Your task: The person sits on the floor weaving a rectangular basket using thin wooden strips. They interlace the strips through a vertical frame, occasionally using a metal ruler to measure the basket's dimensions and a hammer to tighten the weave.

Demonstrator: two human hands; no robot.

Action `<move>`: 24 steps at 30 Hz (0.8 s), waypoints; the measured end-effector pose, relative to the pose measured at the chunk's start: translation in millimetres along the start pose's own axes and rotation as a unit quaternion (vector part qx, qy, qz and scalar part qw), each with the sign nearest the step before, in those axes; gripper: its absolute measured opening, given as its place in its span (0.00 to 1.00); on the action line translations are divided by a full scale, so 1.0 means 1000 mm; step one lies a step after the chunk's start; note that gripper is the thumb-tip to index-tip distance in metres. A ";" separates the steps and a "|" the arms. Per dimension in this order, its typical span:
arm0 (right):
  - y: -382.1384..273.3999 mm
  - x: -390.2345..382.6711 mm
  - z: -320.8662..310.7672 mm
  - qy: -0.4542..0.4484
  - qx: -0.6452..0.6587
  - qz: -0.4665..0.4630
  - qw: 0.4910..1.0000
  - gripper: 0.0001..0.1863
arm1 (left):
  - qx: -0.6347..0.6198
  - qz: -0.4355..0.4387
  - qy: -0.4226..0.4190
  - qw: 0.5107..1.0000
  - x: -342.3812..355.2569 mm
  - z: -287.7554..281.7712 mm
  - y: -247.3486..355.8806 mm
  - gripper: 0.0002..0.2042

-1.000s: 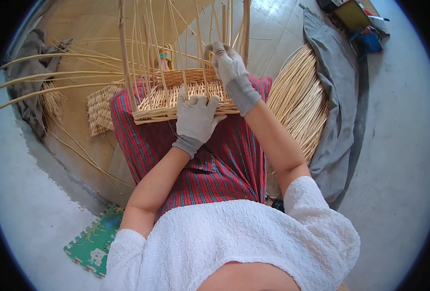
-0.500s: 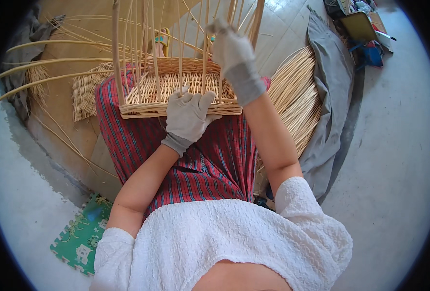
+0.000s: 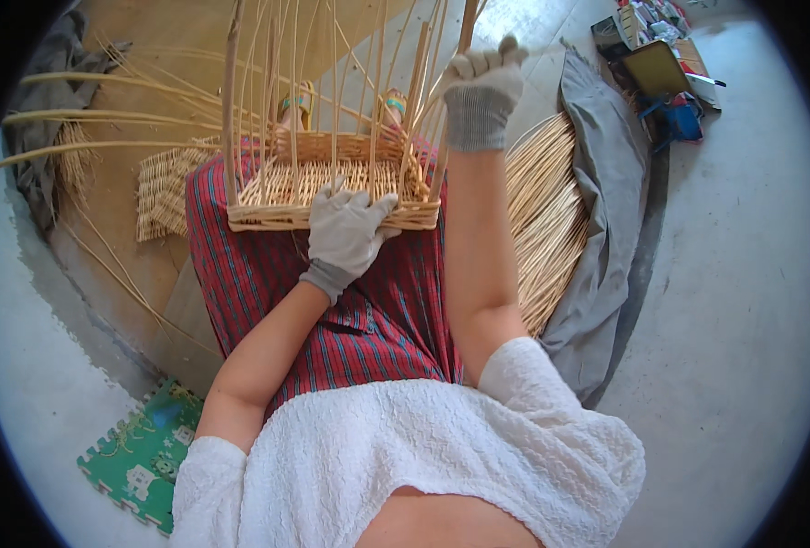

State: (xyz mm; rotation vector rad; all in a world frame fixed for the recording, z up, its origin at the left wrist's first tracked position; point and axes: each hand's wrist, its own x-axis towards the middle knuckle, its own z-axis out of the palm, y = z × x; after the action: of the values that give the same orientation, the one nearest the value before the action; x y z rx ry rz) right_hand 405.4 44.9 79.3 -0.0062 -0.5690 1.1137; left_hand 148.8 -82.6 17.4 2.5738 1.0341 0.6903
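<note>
Since the last frame my right hand [image 3: 489,80] went up and right, off the uprights; forearm now nearly straight up. Left hand [image 3: 345,230] stays at the near rim, same spot. Grip: left is closed around the near edge of the wicker basket [image 3: 272,218], fingers over the rim, thumb outside. Right has fingers part-curled, clear of the basket wall; can't tell if it holds a strand. Basket sits across my knees on red striped cloth [image 3: 231,274], stakes upright. Woven panel [image 3: 161,196] left, rod bundle [image 3: 546,215] right beside grey cloth [image 3: 610,228]. Green foam mat [image 3: 144,461] lower left, on pale floor [image 3: 725,320].
</note>
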 end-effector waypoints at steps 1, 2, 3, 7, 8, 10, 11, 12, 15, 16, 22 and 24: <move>0.003 0.004 0.005 0.034 -0.017 0.017 0.999 0.16 | 0.001 -0.010 -0.021 1.000 -0.001 -0.003 -0.001 0.23; 0.003 -0.005 0.014 0.083 -0.037 0.028 0.996 0.15 | -0.004 -0.018 -0.056 0.998 -0.006 -0.007 0.002 0.23; 0.003 -0.009 0.024 0.131 -0.055 0.039 0.989 0.14 | -0.011 0.003 0.011 1.000 -0.010 -0.015 -0.001 0.24; -0.021 -0.080 0.062 0.166 -0.512 -0.082 0.839 0.29 | -0.079 -0.068 0.251 0.962 -0.034 -0.060 -0.064 0.27; -0.041 -0.107 0.051 0.092 -0.677 -0.064 0.727 0.44 | -0.147 -0.142 0.295 0.933 -0.034 -0.064 -0.092 0.27; -0.043 -0.172 0.028 -0.017 -0.815 0.079 0.574 0.46 | -0.327 -0.253 0.246 0.876 -0.035 -0.067 -0.132 0.26; -0.032 -0.201 0.032 -0.027 -0.752 0.238 0.615 0.48 | -0.433 -0.284 0.162 0.840 -0.034 -0.068 -0.146 0.23; -0.027 -0.224 0.027 -0.161 -0.880 0.112 0.433 0.47 | -0.527 -0.314 0.070 0.786 -0.034 -0.069 -0.154 0.22; -0.027 -0.248 0.021 -0.078 -0.887 0.081 0.449 0.41 | -0.636 -0.322 -0.002 0.701 -0.041 -0.076 -0.154 0.24; -0.029 -0.252 0.020 -0.077 -0.887 0.073 0.450 0.41 | -0.630 -0.310 0.009 0.713 -0.036 -0.082 -0.132 0.27; -0.007 -0.271 0.027 -0.008 -0.905 0.024 0.424 0.41 | -0.726 -0.311 0.097 0.605 -0.050 -0.058 -0.144 0.36; -0.005 -0.279 0.026 0.007 -0.900 0.048 0.434 0.40 | -0.748 -0.293 0.094 0.588 -0.053 -0.049 -0.146 0.35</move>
State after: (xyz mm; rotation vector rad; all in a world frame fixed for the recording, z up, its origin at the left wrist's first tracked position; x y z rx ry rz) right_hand 310.5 -200.0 -17.0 -1.9577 -1.5176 0.0666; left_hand 6.5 -13.0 -20.2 0.6274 0.6604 0.9726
